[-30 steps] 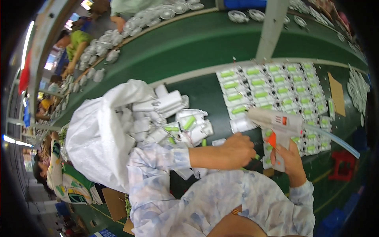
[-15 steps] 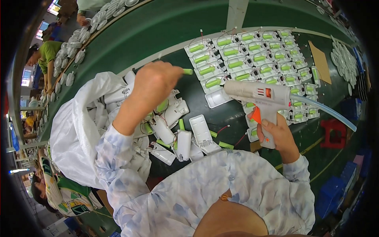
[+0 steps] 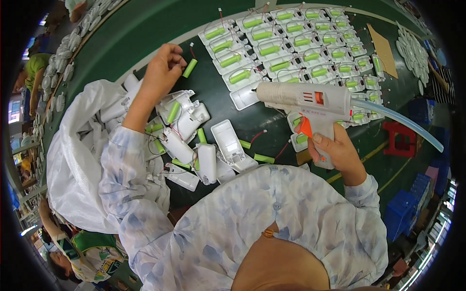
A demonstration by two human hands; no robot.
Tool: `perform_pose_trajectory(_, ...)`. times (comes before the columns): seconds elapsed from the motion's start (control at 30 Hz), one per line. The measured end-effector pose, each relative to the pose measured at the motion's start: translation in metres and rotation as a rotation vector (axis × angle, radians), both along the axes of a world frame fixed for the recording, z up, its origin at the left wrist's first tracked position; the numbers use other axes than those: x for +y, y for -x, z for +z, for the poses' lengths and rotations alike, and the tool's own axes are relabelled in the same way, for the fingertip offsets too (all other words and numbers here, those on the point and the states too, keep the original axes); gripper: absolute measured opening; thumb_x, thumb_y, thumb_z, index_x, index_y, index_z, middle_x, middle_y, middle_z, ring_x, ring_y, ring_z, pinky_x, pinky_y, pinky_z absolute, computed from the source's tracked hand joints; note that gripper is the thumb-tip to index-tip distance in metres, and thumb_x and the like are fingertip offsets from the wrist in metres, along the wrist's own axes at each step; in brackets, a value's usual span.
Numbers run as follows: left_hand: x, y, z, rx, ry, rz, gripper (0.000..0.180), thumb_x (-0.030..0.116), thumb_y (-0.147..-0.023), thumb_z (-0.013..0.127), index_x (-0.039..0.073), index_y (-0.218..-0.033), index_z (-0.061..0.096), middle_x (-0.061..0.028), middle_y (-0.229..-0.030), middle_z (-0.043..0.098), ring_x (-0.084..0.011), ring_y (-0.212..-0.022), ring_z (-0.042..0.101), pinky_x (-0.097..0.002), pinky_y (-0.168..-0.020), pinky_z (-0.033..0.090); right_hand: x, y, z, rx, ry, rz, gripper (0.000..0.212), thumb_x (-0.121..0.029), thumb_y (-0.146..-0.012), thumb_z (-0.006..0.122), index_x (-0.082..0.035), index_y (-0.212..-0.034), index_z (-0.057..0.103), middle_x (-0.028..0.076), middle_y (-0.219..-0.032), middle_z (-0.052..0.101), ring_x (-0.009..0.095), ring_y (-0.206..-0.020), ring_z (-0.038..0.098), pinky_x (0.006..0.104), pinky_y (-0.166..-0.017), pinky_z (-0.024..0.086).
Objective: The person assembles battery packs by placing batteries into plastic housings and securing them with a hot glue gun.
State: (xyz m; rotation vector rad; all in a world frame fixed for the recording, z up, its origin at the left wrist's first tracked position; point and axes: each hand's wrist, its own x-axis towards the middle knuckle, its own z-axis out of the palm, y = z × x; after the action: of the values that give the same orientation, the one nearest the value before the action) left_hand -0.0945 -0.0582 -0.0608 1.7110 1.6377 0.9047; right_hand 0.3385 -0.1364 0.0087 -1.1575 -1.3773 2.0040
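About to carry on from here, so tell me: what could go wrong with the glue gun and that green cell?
The glue gun nozzle hangs over the filled white trays; it might drip on them. The left hand holds the green cell by its thin wire, which could snap. Loose housings crowd the belt and could get knocked.

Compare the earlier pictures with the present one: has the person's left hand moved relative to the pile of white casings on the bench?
Yes. The left hand, pinching a green battery, has lifted off the pile of white casings and gone up toward the filled rows of casings.
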Motion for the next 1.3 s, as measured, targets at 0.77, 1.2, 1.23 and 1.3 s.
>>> perform_pose_trajectory(0.77,0.007,-0.034,0.003,0.660,-0.200,-0.080,0.015,0.012,-0.083,0.071,0.002,-0.094,0.070,-0.0156,-0.093,0.068,-0.0352,-0.084,0.065,-0.0422,-0.073,0.052,-0.003,0.000,-0.005,-0.143,-0.011,0.108,0.034,-0.030,-0.101,0.057,0.002,-0.112,0.057,0.003,-0.067,0.057,0.009,-0.055,0.050,0.0240,-0.051,0.039)
perform_pose_trajectory(1.2,-0.016,-0.127,0.033,0.290,-0.506,-0.491,0.012,-0.001,-0.072,0.068,0.006,-0.082,0.069,-0.0077,-0.091,0.060,-0.0277,-0.089,0.059,-0.0376,-0.074,0.050,-0.013,-0.005,-0.007,0.007,0.014,0.014,0.040,-0.021,-0.098,0.059,0.004,-0.128,0.054,0.006,-0.084,0.062,0.010,-0.062,0.057,0.0254,-0.058,0.047)
perform_pose_trajectory(1.23,-0.016,-0.130,0.028,0.346,-0.530,-0.501,0.010,0.002,-0.073,0.068,0.006,-0.081,0.069,-0.0072,-0.090,0.059,-0.0270,-0.087,0.058,-0.0370,-0.074,0.049,-0.015,-0.006,-0.008,0.010,0.015,0.009,0.040,-0.021,-0.098,0.059,0.004,-0.128,0.054,0.006,-0.084,0.062,0.010,-0.062,0.057,0.0254,-0.058,0.047)
perform_pose_trajectory(1.3,-0.015,-0.135,0.022,0.411,-0.565,-0.517,0.022,-0.002,-0.064,0.072,0.006,-0.084,0.069,-0.0069,-0.089,0.058,-0.0275,-0.087,0.058,-0.0375,-0.075,0.049,-0.019,-0.006,-0.008,0.022,0.033,-0.036,0.044,-0.019,-0.098,0.060,0.004,-0.133,0.048,0.008,-0.092,0.062,0.011,-0.064,0.057,0.0261,-0.059,0.048)
